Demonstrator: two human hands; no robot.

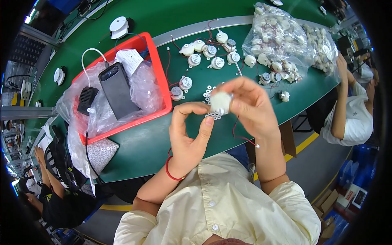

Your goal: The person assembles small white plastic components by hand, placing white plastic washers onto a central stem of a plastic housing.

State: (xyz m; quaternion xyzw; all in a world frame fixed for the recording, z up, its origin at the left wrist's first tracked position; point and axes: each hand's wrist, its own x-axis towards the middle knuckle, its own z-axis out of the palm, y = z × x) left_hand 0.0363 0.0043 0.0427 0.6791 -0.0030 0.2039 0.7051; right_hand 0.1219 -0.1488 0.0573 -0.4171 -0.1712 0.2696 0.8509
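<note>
Two hands meet over the green table (pixel 134 141), and I go through what lies under them from my left. Farthest left sits the red tray (pixel 157 65), lined with clear plastic and carrying a dark power bank (pixel 118 90) and a small black fan (pixel 86 100). Just right of it, my left hand (pixel 188 130) curls with thumb and forefinger narrowed toward the small white motor (pixel 220 102), touching it from below; I cannot tell whether a washer sits between those fingertips. Beneath lies a little heap of white washers (pixel 210 94) on the table. My right hand (pixel 249 104) is closed around the motor, holding it up above the washers, its red lead (pixel 239 130) dangling down. Further right lie more finished-looking motors (pixel 212 53) and two clear bags (pixel 281 34) of them. I judge I am mid-fitting a small part onto the motor's face; the next move calls for steady fingertip alignment while the right hand keeps the body from turning.
</note>
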